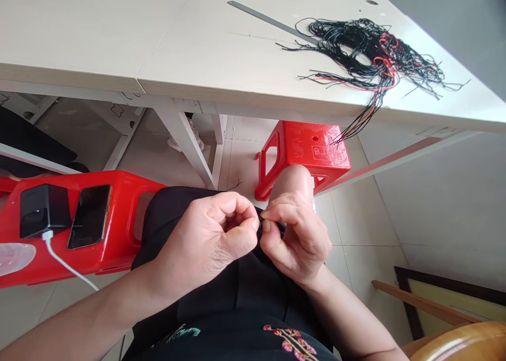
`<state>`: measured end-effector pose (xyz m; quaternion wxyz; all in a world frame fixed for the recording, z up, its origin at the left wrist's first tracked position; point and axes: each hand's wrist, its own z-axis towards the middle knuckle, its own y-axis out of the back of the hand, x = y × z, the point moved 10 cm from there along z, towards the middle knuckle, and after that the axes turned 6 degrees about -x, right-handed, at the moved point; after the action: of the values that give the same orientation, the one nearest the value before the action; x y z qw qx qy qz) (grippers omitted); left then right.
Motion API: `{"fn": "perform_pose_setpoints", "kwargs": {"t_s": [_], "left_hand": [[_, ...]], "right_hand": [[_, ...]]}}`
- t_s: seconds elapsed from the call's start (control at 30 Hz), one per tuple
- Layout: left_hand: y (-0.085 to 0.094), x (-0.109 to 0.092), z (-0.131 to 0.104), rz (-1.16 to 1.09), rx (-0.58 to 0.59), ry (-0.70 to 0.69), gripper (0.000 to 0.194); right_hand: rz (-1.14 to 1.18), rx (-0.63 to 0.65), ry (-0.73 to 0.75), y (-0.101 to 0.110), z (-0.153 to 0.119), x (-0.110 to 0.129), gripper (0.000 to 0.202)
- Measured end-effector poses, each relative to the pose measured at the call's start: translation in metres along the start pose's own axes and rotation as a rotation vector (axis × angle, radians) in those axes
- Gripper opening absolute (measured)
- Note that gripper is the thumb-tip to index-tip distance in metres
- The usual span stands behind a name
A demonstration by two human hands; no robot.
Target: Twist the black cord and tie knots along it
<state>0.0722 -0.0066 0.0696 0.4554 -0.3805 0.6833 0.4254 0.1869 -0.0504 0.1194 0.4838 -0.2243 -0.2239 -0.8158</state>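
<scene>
My left hand [217, 232] and my right hand [296, 234] meet above my lap, each in a tight pinch. Between their fingertips shows a short bit of thin black cord [260, 218]; most of it is hidden by the fingers or lost against the black clothing [245, 287]. The fingertips of the two hands almost touch. On the table ahead lies a tangled bundle of black cords [340, 47] with a few red strands in it, some ends hanging over the front edge.
A grey metal ruler-like strip [269, 19] lies partly under the bundle on the pale table [98, 34]. At left, a red stool [122, 208] carries a phone [90, 216], a black box-shaped device [44, 208] and a white cable [65, 266]. Another red stool [312, 139] stands beyond my knee.
</scene>
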Motion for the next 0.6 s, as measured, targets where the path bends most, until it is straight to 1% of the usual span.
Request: {"fn": "perform_pose_setpoints", "kwargs": {"t_s": [0.1,0.17,0.27,0.33,0.47,0.6], "left_hand": [[0.006,-0.009,-0.001,0.075,-0.073,-0.087,0.01],[0.009,-0.016,-0.003,0.14,-0.12,-0.151,0.009],[0.013,-0.025,-0.004,0.221,-0.175,-0.23,0.01],[0.014,-0.03,-0.005,0.267,-0.199,-0.274,0.011],[0.009,-0.038,-0.006,0.354,-0.187,-0.359,0.013],[0.006,-0.037,-0.007,0.38,-0.155,-0.381,0.015]], "right_hand": [[0.024,-0.014,-0.051,0.003,-0.002,-0.003,0.016],[0.035,-0.004,-0.057,0.003,-0.003,-0.001,0.014],[-0.013,0.027,-0.019,0.0,-0.004,0.004,0.014],[-0.068,0.025,0.016,0.0,-0.005,0.008,0.017],[-0.09,0.049,0.017,-0.003,-0.003,0.008,0.017],[-0.011,0.102,-0.042,-0.007,-0.002,0.002,0.02]]}}
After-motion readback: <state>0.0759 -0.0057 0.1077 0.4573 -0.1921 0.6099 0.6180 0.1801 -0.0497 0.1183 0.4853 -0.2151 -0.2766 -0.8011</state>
